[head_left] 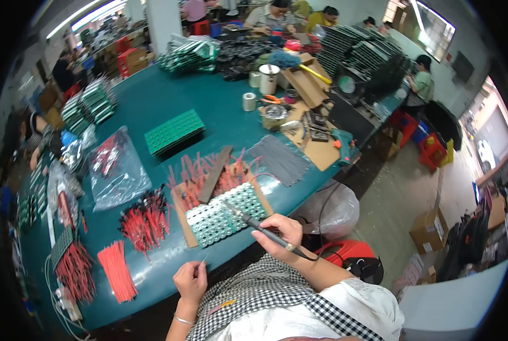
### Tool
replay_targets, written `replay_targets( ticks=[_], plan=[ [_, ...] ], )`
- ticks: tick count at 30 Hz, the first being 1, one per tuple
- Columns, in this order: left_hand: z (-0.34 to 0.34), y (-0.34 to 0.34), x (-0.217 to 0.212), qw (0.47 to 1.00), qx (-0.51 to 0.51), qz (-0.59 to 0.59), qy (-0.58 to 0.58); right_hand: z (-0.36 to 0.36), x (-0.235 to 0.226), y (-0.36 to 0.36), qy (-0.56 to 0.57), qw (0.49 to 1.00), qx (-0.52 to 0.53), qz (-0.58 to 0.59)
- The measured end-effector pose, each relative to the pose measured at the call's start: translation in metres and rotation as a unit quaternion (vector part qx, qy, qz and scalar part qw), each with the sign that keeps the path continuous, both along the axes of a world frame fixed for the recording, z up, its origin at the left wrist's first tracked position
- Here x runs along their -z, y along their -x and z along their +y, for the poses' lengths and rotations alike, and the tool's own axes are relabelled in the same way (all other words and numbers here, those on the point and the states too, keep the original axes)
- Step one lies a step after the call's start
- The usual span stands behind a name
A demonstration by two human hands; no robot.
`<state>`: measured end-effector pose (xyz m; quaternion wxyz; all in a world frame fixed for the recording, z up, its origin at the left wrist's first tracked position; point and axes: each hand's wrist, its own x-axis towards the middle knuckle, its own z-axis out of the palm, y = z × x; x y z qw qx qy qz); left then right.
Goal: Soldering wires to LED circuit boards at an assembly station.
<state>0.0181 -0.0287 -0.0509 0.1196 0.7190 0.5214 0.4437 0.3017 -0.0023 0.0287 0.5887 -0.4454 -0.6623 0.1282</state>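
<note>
My right hand (282,234) grips a soldering iron (251,220) like a pen. Its metal tip points down over a pale green circuit board panel (217,223) with rows of round holes; I cannot tell whether the tip touches it. The panel lies on brown cardboard (184,227) at the table's near edge. Red wires (191,179) spread out from the panel's far side, with a dark flat bar (215,175) lying across them. My left hand (191,279) is closed in a pinch near the table edge, a thin wire (205,258) sticking up from its fingertips.
Red wire bundles (117,271) and black-ended red wires (146,223) lie to the left, near a clear plastic bag (119,173). Stacked green boards (175,132) stand farther back. A glue gun (343,145) lies at right. The iron's cord (322,227) hangs past the table edge. People sit beyond.
</note>
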Motion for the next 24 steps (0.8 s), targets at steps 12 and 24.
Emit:
replay_targets(
  ticks=[12, 24],
  plan=[
    [0.001, 0.006, -0.011, 0.999, 0.014, 0.022, -0.047, -0.002, 0.024, 0.0, 0.034, 0.995, -0.012, 0.088],
    [-0.002, 0.003, -0.007, 0.998, 0.004, 0.011, -0.054, 0.004, 0.024, -0.005, 0.031, 0.997, -0.036, 0.065]
  ],
)
